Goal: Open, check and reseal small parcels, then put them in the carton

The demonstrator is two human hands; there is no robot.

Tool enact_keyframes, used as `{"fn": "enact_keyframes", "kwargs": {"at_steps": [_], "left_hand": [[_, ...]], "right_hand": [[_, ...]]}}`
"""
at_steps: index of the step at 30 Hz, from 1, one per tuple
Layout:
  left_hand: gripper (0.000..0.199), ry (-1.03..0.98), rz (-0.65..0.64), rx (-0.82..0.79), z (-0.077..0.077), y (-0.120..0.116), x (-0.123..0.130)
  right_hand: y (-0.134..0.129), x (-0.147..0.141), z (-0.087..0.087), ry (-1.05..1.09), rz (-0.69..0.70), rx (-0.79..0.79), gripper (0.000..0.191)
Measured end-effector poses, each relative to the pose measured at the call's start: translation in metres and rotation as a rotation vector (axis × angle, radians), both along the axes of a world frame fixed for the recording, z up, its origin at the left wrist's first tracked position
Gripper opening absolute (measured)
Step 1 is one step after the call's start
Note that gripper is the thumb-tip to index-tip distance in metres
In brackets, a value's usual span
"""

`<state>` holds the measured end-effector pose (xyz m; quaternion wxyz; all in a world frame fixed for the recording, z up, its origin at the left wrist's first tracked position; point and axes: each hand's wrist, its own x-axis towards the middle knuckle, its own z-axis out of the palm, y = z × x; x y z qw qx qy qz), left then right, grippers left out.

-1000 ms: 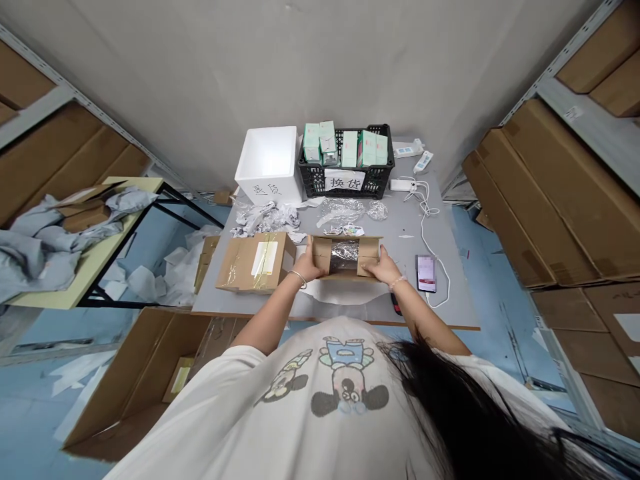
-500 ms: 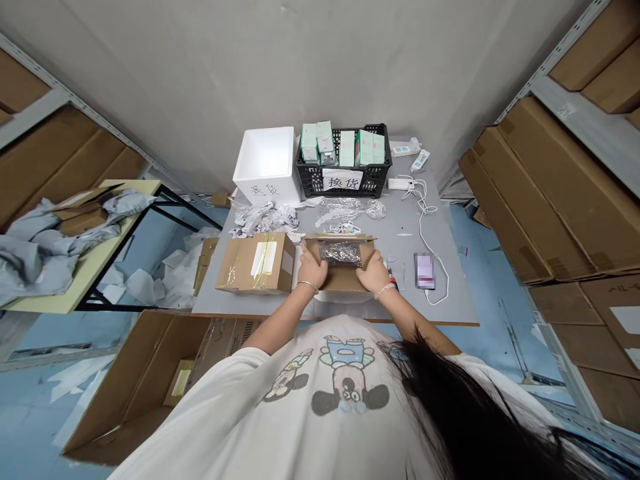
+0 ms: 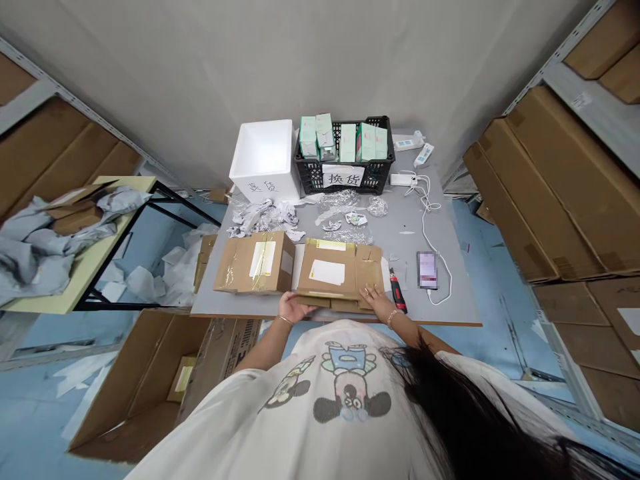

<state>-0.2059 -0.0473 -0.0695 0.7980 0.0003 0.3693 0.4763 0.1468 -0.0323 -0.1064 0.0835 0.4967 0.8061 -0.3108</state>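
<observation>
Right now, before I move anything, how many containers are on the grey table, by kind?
Cardboard boxes: 2
White foam boxes: 1
Black plastic crates: 1
Total: 4

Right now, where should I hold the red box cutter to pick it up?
Probably take the box cutter by its fat red-and-black handle, and come from the right. It lies flat and slanted, with the cardboard box and the right hand crowding its left side.
</observation>
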Motion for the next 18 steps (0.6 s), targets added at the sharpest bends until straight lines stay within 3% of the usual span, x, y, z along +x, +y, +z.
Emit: {"fn": "enact_keyframes", "kwargs": {"at_steps": [2,6,10,12,15,18], "left_hand": [[0.054,0.023,-0.092,-0.092,-0.013,-0.007,-0.006],[0.049,0.408,-0.224,-0.297,-0.043,-0.006,-0.002],[0.045,0.568,-0.284,-0.288,-0.064,-0.001,0.0],[0.043,0.59,-0.268,-0.266,-0.067,0.001,-0.001],[0.047,0.64,-0.186,-0.201,-0.066,0.004,-0.003],[0.05,0.677,-0.09,-0.111,-0.057,0.008,-0.001]], "right_hand": [[-0.003,-0.001,-0.009,-0.06,0.035,-0.054,0.097],[-0.006,-0.008,-0.014,-0.167,0.031,-0.102,0.098],[-0.007,-0.01,-0.009,-0.151,0.03,-0.17,0.101],[-0.005,-0.007,-0.007,-0.041,-0.009,-0.186,0.092],[0.001,-0.002,-0.009,0.204,-0.229,-0.093,0.068],[0.01,0.004,-0.013,0.368,-0.675,0.045,0.06]]}}
